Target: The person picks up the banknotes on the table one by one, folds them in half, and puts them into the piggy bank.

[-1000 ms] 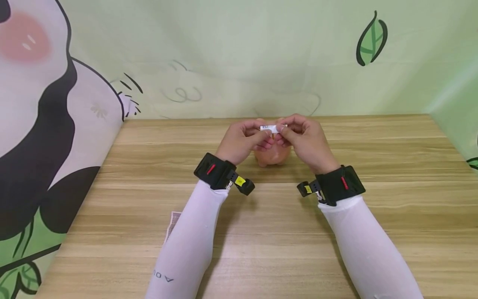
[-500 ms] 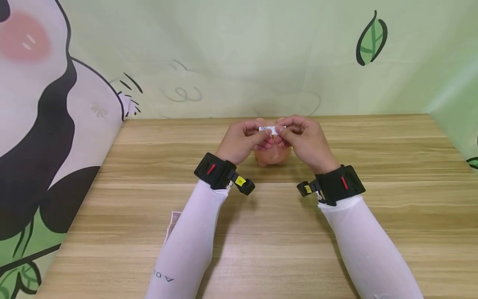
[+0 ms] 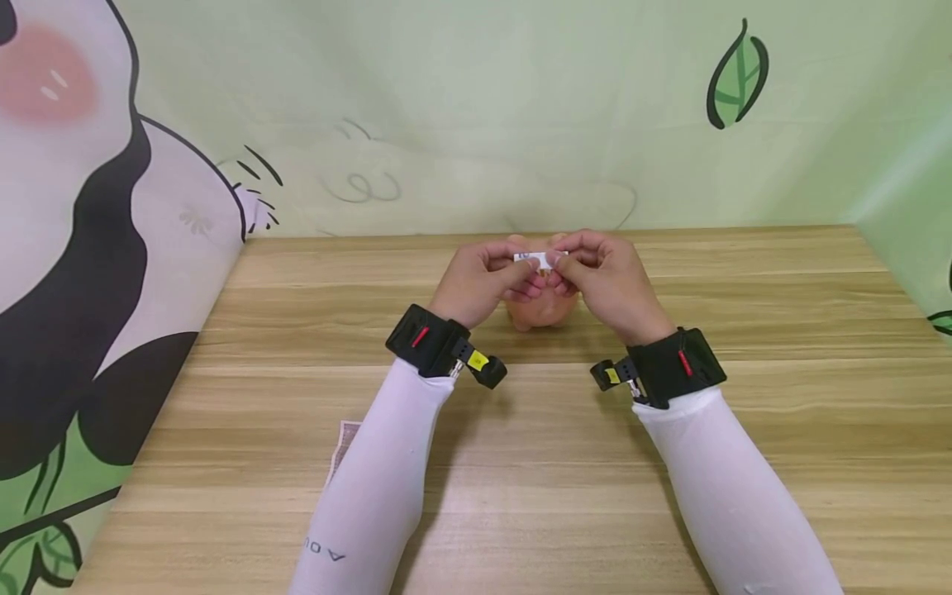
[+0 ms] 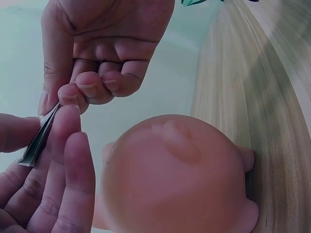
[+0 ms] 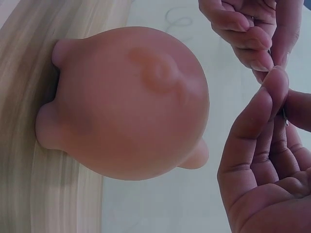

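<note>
Both hands are up over the piggy bank (image 3: 543, 307), pinching a small folded slip of paper (image 3: 540, 259) between them. The left hand (image 3: 483, 279) grips one end between thumb and fingertips, and the right hand (image 3: 606, 277) grips the other end the same way, with its other fingers curled under. From the left wrist view the folded slip (image 4: 38, 141) shows edge-on, thin and flat, clamped between the fingers of both hands. It looks like a banknote folded down small, though the print is too small to read.

As I judge it, the folding is about done and the posting is not: the slip hangs just above the pig's back, not touching it, and none of it has gone inside. I cannot make out a slot from any view; the wrist cameras show only the pig's rounded rear, its curled tail (image 5: 158, 73) and stubby feet. The bank stands on the wooden surface (image 3: 744, 397) at about 12 o'clock from the person, near the back edge.

At roughly 7 o'clock, half hidden under the left sleeve (image 3: 379, 487), another note (image 3: 344, 446) lies flat on the surface, so there seems to be more to put in.

Nothing lies between the slip and the pig except the curled fingers themselves, which crowd the space over its back. A painted backdrop with a green leaf (image 3: 738, 78) closes off the far side.
</note>
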### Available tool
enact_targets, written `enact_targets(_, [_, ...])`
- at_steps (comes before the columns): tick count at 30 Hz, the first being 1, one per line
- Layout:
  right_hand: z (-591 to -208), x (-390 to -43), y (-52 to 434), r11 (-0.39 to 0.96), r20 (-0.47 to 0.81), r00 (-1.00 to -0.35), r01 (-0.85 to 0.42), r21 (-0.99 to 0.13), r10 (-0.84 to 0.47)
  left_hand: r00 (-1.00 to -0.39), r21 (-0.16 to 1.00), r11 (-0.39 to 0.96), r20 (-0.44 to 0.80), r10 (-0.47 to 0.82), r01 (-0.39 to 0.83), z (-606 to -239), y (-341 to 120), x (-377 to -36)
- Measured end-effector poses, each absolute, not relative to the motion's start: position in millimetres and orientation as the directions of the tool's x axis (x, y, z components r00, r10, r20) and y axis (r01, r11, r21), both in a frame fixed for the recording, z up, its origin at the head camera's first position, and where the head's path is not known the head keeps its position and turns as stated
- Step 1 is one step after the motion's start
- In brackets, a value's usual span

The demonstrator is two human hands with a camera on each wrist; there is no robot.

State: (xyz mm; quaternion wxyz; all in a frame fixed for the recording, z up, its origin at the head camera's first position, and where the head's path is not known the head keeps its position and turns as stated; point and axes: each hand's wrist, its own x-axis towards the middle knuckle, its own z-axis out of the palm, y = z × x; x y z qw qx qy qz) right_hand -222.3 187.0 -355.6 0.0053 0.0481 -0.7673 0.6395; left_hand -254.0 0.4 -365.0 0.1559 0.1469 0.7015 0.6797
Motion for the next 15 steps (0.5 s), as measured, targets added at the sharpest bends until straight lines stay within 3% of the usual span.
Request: enact_targets(15, [-355.7,-222.5,186.8,0.185,0.068,-0.996,-0.079,-0.980,-0.066,-0.914,0.999,0.032,0.005,0.405,0.020,-363.8,1.0,-252.9])
